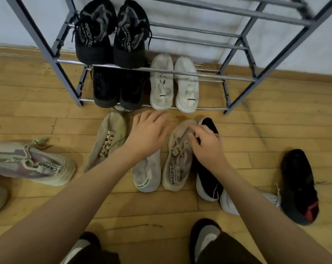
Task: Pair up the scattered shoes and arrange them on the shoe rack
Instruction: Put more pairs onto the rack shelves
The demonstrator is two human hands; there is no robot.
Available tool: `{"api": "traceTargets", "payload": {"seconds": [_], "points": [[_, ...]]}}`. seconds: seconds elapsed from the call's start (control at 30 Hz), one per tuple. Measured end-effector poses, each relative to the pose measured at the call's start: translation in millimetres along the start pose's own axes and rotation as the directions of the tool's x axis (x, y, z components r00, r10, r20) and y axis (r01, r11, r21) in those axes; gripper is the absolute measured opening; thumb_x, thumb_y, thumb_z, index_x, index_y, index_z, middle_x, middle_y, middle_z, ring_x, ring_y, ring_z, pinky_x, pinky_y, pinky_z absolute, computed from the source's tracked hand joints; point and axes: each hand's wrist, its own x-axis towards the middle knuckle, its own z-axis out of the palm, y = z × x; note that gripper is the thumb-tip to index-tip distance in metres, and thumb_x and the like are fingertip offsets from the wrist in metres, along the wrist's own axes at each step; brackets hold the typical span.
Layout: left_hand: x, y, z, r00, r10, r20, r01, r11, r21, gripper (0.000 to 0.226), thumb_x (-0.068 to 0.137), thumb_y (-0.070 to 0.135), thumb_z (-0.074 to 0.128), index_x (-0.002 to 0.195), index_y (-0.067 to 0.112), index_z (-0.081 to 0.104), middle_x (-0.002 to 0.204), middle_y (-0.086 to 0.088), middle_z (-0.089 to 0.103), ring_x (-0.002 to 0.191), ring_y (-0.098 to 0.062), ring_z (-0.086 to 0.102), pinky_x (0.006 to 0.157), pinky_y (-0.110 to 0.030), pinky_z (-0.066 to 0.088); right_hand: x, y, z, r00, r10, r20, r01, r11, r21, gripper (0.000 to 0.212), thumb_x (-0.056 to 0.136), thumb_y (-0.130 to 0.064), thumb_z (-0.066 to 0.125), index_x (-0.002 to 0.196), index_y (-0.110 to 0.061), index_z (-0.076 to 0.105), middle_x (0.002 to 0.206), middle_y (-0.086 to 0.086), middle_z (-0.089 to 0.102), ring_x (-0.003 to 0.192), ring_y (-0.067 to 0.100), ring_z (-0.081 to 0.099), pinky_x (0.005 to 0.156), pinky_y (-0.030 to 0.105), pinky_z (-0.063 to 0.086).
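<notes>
the wooden floor [37, 115] fills most of the view, with a pale wall behind it. the shoe rack [235, 78], a grey metal frame with rail shelves, stands on the floor against that wall. on the rack's middle shelf, at its left end, sits a pair of black patterned shoes [111, 33], toes toward the front rail. on the rack's lowest shelf, below them, is a dark pair [119, 88], and just right of it a white pair [173, 84], side by side.

the rest lie on the floor in front of the rack. far left of the rack, a grey and pink sneaker [30, 161] lies on its side. just before the rack's front rail a beige sneaker [108, 138] lies angled. right of it, partly under the left forearm, is a pale shoe with a green heel mark [147, 173], then a beige laced sneaker [178, 155], then a black shoe with a white sole [207, 176] touching it. well right of these lies a black shoe with a red heel tab [299, 187], with a white shoe [228, 204] between, half hidden by the right arm.

the left hand [148, 136] hovers with fingers spread and relaxed, just before the rack's bottom rail, holding nothing. the right hand [207, 143] has its fingers curled onto the tongue of the beige laced sneaker, pinching it
</notes>
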Motion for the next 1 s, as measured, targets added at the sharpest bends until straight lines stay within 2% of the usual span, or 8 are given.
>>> {"api": "traceTargets", "payload": {"seconds": [0.13, 0.33, 0.43, 0.57, 0.67, 0.77, 0.87, 1.0], "points": [[3, 38, 20, 0.997, 0.065, 0.039, -0.061, 0.994, -0.094, 0.059, 0.084, 0.049, 0.028, 0.125, 0.017, 0.056, 0.133, -0.006, 0.052, 0.125, -0.029, 0.04, 0.1, -0.041, 0.023, -29, 40, -18, 0.986, 0.145, 0.082, -0.131, 0.978, -0.161, 0.038, 0.098, -0.036, 0.038, 0.133, -0.025, 0.048, 0.133, -0.003, 0.049, 0.12, 0.021, 0.046, 0.097, 0.038, 0.023], [-1, 99, 74, 0.958, 0.226, 0.175, -0.199, 0.967, -0.161, 0.048, 0.092, 0.042, 0.046, 0.135, 0.022, 0.046, 0.144, 0.002, 0.041, 0.135, -0.021, 0.028, 0.105, -0.034, 0.009, -84, 115, -41, 0.951, 0.255, 0.175, -0.215, 0.952, -0.217, 0.043, 0.095, -0.043, 0.041, 0.137, -0.031, 0.042, 0.138, -0.005, 0.044, 0.123, 0.02, 0.043, 0.102, 0.041, 0.02], [-10, 126, 104, 0.903, 0.329, 0.277, -0.292, 0.941, -0.169, 0.06, 0.087, 0.054, 0.036, 0.138, 0.021, 0.042, 0.145, 0.001, 0.039, 0.137, -0.023, 0.025, 0.107, -0.038, 0.009, -119, 151, -49, 0.918, 0.318, 0.235, -0.265, 0.936, -0.231, 0.052, 0.091, -0.056, 0.039, 0.138, -0.036, 0.038, 0.141, -0.009, 0.041, 0.127, 0.016, 0.038, 0.103, 0.041, 0.016], [-23, 156, 139, 0.813, 0.436, 0.386, -0.431, 0.896, -0.105, 0.084, 0.077, 0.073, 0.033, 0.144, 0.021, 0.028, 0.148, 0.002, 0.034, 0.137, -0.021, 0.022, 0.107, -0.035, 0.003, -153, 182, -44, 0.901, 0.318, 0.297, -0.269, 0.943, -0.194, 0.073, 0.078, -0.076, 0.024, 0.139, -0.039, 0.035, 0.145, -0.013, 0.038, 0.132, 0.012, 0.033, 0.105, 0.041, 0.011], [-32, 172, 156, 0.753, 0.496, 0.432, -0.516, 0.853, -0.082, 0.099, 0.07, 0.081, 0.034, 0.145, 0.017, 0.024, 0.148, 0.0, 0.033, 0.135, -0.022, 0.025, 0.107, -0.038, 0.009, -166, 196, -48, 0.894, 0.333, 0.3, -0.308, 0.943, -0.128, 0.073, 0.079, -0.075, 0.023, 0.14, -0.036, 0.036, 0.147, -0.013, 0.035, 0.137, 0.008, 0.025, 0.109, 0.043, 0.002], [-39, 185, 169, 0.718, 0.511, 0.472, -0.552, 0.832, -0.061, 0.109, 0.067, 0.08, 0.047, 0.146, 0.013, 0.016, 0.147, -0.005, 0.033, 0.133, -0.024, 0.031, 0.108, -0.04, 0.015, -175, 205, -54, 0.9, 0.283, 0.331, -0.269, 0.959, -0.089, 0.08, 0.073, -0.077, 0.021, 0.143, -0.038, 0.028, 0.151, -0.014, 0.027, 0.141, 0.007, 0.015, 0.11, 0.042, -0.009], [-40, 194, 180, 0.688, 0.55, 0.473, -0.619, 0.785, -0.013, 0.112, 0.065, 0.074, 0.059, 0.146, 0.009, 0.017, 0.141, -0.011, 0.041, 0.124, -0.029, 0.043, 0.104, -0.042, 0.027, -179, 215, -54, 0.898, 0.22, 0.381, -0.189, 0.975, -0.118, 0.088, 0.07, -0.075, 0.039, 0.146, -0.036, 0.019, 0.155, -0.013, 0.019, 0.143, 0.008, 0.006, 0.111, 0.044, -0.012], [-33, 190, 188, 0.691, 0.587, 0.421, -0.637, 0.77, -0.028, 0.104, 0.063, 0.06, 0.072, 0.143, 0.009, 0.028, 0.124, -0.01, 0.057, 0.105, -0.028, 0.057, 0.09, -0.042, 0.04, -178, 221, -52, 0.906, 0.197, 0.376, -0.141, 0.975, -0.171, 0.092, 0.072, -0.058, 0.065, 0.147, -0.034, 0.016, 0.154, -0.011, 0.018, 0.143, 0.011, 0.006, 0.11, 0.042, -0.011]]}}
